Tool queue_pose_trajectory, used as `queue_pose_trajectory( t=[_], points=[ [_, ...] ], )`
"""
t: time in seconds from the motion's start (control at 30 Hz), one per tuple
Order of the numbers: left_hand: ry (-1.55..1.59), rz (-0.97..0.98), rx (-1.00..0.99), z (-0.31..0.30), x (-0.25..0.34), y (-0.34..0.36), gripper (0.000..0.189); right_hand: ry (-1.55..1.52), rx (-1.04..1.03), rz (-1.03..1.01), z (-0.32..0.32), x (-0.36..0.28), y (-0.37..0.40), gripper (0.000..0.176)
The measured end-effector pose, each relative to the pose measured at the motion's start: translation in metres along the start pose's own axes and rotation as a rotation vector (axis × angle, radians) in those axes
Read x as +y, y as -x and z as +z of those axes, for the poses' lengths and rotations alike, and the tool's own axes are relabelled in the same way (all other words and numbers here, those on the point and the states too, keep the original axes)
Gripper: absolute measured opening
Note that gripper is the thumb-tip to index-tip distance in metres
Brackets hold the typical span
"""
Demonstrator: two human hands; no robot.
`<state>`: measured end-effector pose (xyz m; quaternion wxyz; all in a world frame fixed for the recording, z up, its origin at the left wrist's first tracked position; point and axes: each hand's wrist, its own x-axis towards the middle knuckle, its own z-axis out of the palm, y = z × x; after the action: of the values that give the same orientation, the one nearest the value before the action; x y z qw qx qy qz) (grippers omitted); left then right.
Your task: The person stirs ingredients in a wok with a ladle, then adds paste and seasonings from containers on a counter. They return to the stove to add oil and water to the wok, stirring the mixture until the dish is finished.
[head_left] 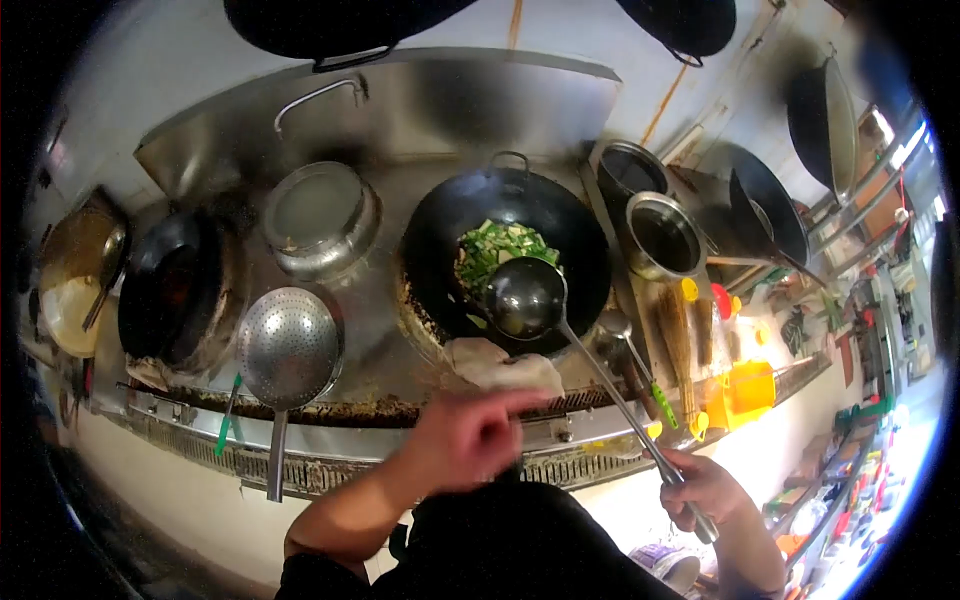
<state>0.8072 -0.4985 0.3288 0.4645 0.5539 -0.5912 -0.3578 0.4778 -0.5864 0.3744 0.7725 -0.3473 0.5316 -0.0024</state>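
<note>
Gripping the end of a long metal handle, the right hand has its fingers wrapped tightly round the ladle, low at the right of the view. From those fingers the handle runs up and to the left across the front edge of the stove. The ladle's bowl is therefore well apart from the hand, over the near side of the black wok. The bowl hangs just in front of the chopped greens heaped in the middle of the wok; whether it touches them cannot be told.

The left hand is blurred and hovers in front of the stove's edge. Its fingers stretch out loosely toward the right and hold nothing. Just above them a crumpled cloth lies against the wok's near rim, close to the fingertips but apparently not touched.

Left of the wok, a perforated skimmer rests on the stove with its handle pointing toward the person. A steel basin sits behind it, and a second dark wok stands farther left. Right of the cooking wok stand two round pots, with a bamboo brush lying in front of them.
</note>
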Motion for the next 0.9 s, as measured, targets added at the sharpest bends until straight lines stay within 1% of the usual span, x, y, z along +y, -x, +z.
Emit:
queue_pose_trajectory(
  t=[0.03,0.07,0.1,0.13,0.17,0.2,0.23,0.27,0.3,0.33,0.37,0.4,0.43,0.47,0.5,0.53,0.57,0.63,0.67,0.7,0.73,0.77,0.8,0.83,0.87,0.9],
  points=[
    [0.275,-0.008,-0.1,-0.006,0.026,0.019,0.023,-0.057,0.014,0.007,-0.001,0.001,-0.003,0.063],
    [0.548,-0.017,-0.196,-0.012,0.04,0.032,0.019,-0.112,0.021,0.021,-0.001,0.004,-0.007,0.064],
    [0.63,0.404,-0.34,-0.012,0.031,0.03,0.02,-0.05,0.028,-0.031,-0.002,0.007,-0.014,0.059],
    [0.685,0.824,-0.487,-0.012,0.022,0.029,0.025,-0.031,0.001,-0.027,-0.001,0.006,-0.017,0.059],
    [0.66,0.811,-0.463,-0.02,0.029,0.037,0.025,-0.215,-0.053,-0.008,0.002,0.003,-0.018,0.061],
    [0.776,0.728,-0.611,-0.028,0.042,0.048,0.028,-0.404,-0.102,0.026,0.003,0.003,-0.021,0.062],
    [0.897,0.641,-0.753,-0.033,0.05,0.058,0.033,-0.302,-0.091,0.009,0.0,0.003,-0.026,0.062],
    [0.89,0.627,-0.723,-0.033,0.043,0.061,0.033,-0.269,-0.089,0.015,0.004,-0.001,-0.029,0.063],
    [0.949,0.717,-0.568,-0.03,0.03,0.062,0.034,-0.319,-0.097,0.025,0.007,-0.003,-0.034,0.064],
    [1.005,0.809,-0.412,-0.029,0.022,0.065,0.045,-0.371,-0.098,0.034,0.01,-0.002,-0.038,0.065],
    [0.893,0.588,-0.138,-0.032,0.023,0.08,0.043,-0.356,-0.094,0.055,0.013,-0.001,-0.039,0.065],
    [0.723,0.355,-0.058,-0.044,0.013,0.084,0.035,-0.296,-0.081,-0.002,0.017,-0.001,-0.043,0.065],
    [0.655,0.095,0.079,-0.04,-0.012,0.094,0.021,-0.234,-0.069,-0.065,0.02,-0.001,-0.048,0.066],
    [0.46,-0.091,0.233,-0.034,-0.035,0.096,0.015,0.001,0.078,-0.109,0.019,0.004,-0.057,0.066],
    [0.264,-0.281,0.382,-0.026,-0.061,0.098,0.009,0.232,0.161,-0.149,0.027,0.001,-0.062,0.065],
    [-0.125,-0.283,0.379,-0.017,-0.106,0.11,0.009,0.46,0.24,-0.189,0.038,0.0,-0.066,0.065],
    [-0.515,-0.285,0.366,-0.01,-0.145,0.13,0.014,0.477,0.235,-0.19,0.044,-0.001,-0.07,0.065],
    [-0.672,-0.693,0.157,-0.001,-0.169,0.168,0.018,0.964,0.469,-0.273,0.051,0.001,-0.078,0.066],
    [-0.65,-0.752,0.149,0.009,-0.191,0.191,0.022,0.981,0.462,-0.279,0.044,0.009,-0.088,0.066],
    [-0.627,-0.809,0.144,0.02,-0.218,0.216,0.027,1.281,0.502,-0.425,0.029,0.016,-0.103,0.065],
    [-0.676,-0.791,0.001,0.032,-0.257,0.249,0.031,1.577,0.539,-0.576,0.024,0.017,-0.111,0.064],
    [-0.724,-0.768,-0.142,0.041,-0.284,0.277,0.036,1.487,0.495,-0.558,0.036,0.007,-0.11,0.064],
    [-0.616,-0.929,-0.03,0.043,-0.279,0.29,0.038,1.5,0.492,-0.572,0.045,0.001,-0.113,0.064],
    [-0.501,-1.083,0.075,0.042,-0.269,0.302,0.041,1.155,0.403,-0.518,0.053,-0.001,-0.116,0.065],
    [-0.443,-1.163,0.119,0.04,-0.268,0.314,0.041,0.813,0.312,-0.458,0.063,-0.004,-0.119,0.066],
    [-0.381,-1.244,0.16,0.039,-0.268,0.325,0.042,0.758,0.267,-0.452,0.079,-0.01,-0.124,0.071]
  ],
)
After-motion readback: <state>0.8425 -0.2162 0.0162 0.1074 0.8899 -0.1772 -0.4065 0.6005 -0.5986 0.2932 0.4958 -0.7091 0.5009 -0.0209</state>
